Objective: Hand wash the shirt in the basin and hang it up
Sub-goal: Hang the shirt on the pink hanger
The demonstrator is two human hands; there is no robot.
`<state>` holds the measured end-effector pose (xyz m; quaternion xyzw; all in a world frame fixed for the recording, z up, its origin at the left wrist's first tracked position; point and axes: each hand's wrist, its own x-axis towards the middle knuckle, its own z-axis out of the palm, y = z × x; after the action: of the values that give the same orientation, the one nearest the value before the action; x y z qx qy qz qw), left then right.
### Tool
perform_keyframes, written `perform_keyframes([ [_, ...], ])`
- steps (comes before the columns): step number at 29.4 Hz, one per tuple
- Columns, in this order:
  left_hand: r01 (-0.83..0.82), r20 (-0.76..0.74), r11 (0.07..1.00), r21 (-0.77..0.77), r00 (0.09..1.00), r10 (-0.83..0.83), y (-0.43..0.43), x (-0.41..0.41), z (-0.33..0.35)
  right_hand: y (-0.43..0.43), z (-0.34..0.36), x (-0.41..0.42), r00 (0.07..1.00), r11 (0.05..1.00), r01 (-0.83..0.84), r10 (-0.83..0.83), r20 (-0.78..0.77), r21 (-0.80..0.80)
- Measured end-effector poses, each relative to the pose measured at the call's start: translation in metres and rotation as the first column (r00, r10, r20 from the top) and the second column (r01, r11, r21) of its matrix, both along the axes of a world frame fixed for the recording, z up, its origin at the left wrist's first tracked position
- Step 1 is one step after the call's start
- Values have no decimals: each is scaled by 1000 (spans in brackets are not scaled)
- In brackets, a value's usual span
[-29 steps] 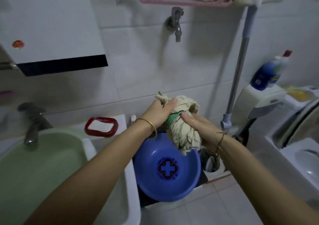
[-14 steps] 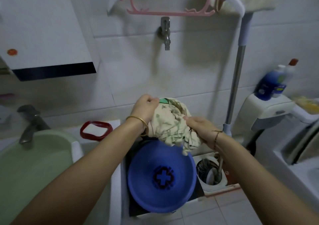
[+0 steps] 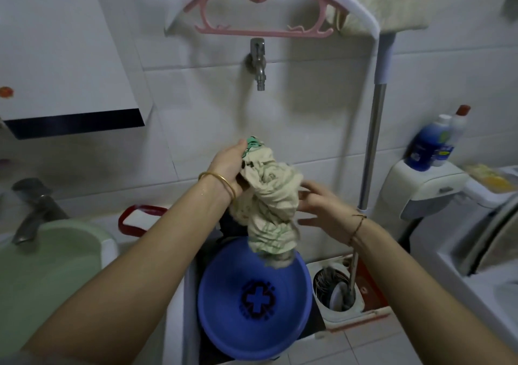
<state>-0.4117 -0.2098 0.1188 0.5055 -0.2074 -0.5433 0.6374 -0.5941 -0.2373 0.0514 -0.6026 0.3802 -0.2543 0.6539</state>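
Observation:
A crumpled wet cream shirt (image 3: pixel 270 202) with green print hangs above the blue basin (image 3: pixel 224 334), its lower end dangling over the basin's rim. My left hand (image 3: pixel 228 165) grips the shirt's upper end, by the green collar. My right hand (image 3: pixel 319 205) is beside the shirt on the right, fingers spread and loose, at most brushing the cloth. A pink and white hanger (image 3: pixel 263 8) hangs on the wall above the tap (image 3: pixel 258 62).
A green sink (image 3: pixel 42 275) with a faucet (image 3: pixel 30 210) is at the left, a red soap dish (image 3: pixel 140 219) behind it. A mop handle (image 3: pixel 375 118) stands right of the basin over a mop bucket (image 3: pixel 336 291). Detergent bottles (image 3: pixel 437 143) sit on a white dispenser at the right.
The twisted shirt has come loose and hangs lower. My right hand has let go of it and opened. The view has tilted up, so more of the hanger shows.

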Motion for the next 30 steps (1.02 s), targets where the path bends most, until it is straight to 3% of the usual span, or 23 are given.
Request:
perform_keyframes([
  [3,26,-39,1000,5,999,-26,-3,-14,6,9,5,19,991,994,-95,99,87,-48],
  [7,79,-83,994,-78,993,-86,0,-3,15,6,7,33,971,970,219,-207,118,-108],
  [11,-99,261,993,59,962,80,6,19,11,-5,21,27,907,897,414,-393,150,-154],
  [14,-176,354,973,151,928,113,9,25,1,-10,34,21,882,870,466,-441,169,-160],
  [18,-63,376,968,244,926,-35,14,18,-6,-7,54,24,859,917,399,-381,342,18],
  [22,87,371,929,361,900,-228,20,15,-12,-3,62,36,858,923,384,-346,380,-27],
  [24,60,534,908,414,792,-296,22,17,-17,-3,66,39,866,928,370,-327,379,-43],
  [26,-33,748,949,315,624,-227,19,19,-19,-6,69,40,886,937,343,-303,351,-58],
  [27,-35,758,980,197,639,-130,18,19,-17,-7,69,41,899,942,330,-290,328,-70],
  [28,15,691,995,99,719,-80,18,18,-11,-7,69,43,911,945,317,-278,305,-84],
  [29,104,596,994,30,797,-101,19,17,-5,-6,69,44,918,949,302,-263,297,-94],
  [30,204,565,979,10,806,-174,21,15,0,-5,68,46,923,953,286,-248,296,-95],
])
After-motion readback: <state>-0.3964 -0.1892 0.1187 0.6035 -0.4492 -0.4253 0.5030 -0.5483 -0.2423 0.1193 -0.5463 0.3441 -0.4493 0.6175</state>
